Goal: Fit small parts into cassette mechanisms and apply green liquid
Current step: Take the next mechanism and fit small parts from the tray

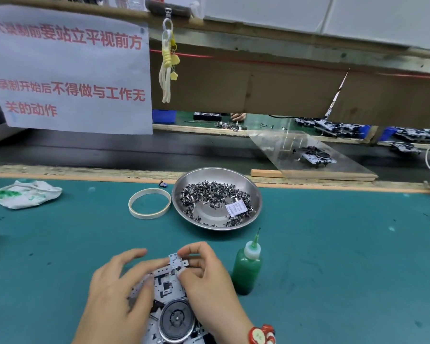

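Fitting stage: left hand (117, 291) steadying cassette mechanism (169, 301) just left of green liquid bottle (247, 269) on bench (333, 256); right hand (204, 276), grip narrow, pinching small part (180, 269) onto mechanism's far end. Bottle standing untouched, gluing seemingly pending; steel dish (255, 194) beyond bottle holding many parts.

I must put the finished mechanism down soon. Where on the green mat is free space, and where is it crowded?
Free: the mat right of the green bottle, and the patch between the stained rag and the left hand. Crowded: the middle, where the tape ring, steel bowl and bottle stand beyond the cassette mechanism.
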`<state>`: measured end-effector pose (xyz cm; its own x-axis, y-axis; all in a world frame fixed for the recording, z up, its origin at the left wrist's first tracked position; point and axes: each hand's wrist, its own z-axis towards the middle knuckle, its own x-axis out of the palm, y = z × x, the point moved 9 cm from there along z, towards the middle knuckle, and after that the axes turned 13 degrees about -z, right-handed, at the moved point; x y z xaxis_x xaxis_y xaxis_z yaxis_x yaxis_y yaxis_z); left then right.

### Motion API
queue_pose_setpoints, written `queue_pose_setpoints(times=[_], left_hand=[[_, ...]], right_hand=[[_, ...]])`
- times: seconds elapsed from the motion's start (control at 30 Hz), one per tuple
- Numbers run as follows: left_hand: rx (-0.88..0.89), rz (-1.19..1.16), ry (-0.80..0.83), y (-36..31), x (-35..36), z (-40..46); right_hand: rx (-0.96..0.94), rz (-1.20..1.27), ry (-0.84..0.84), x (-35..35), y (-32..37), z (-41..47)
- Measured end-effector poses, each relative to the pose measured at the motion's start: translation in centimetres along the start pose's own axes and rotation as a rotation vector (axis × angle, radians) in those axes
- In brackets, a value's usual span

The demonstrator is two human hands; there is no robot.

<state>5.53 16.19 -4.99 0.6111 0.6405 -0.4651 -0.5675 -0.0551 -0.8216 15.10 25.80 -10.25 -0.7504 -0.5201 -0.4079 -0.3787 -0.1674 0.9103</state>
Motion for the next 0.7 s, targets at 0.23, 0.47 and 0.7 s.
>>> queue_pose_setpoints(times=[0.23,0.47,0.7], left_hand=[[-0.326,-0.178,-0.043,5.7,-2.8,-2.3],[-0.566,-0.521,0.084,7.4,-0.6,-2.6],[-0.619,-0.761,0.175,6.9,1.2,-2.2]], right_hand=[[-0.109,-0.158,-0.09,-0.7,1.2,-1.7],[-0.238,0.051,-0.678,-8.8,-0.4,-8.2],[-0.048,-0.155,-0.576,-10.1,-1.6,-6.7]])
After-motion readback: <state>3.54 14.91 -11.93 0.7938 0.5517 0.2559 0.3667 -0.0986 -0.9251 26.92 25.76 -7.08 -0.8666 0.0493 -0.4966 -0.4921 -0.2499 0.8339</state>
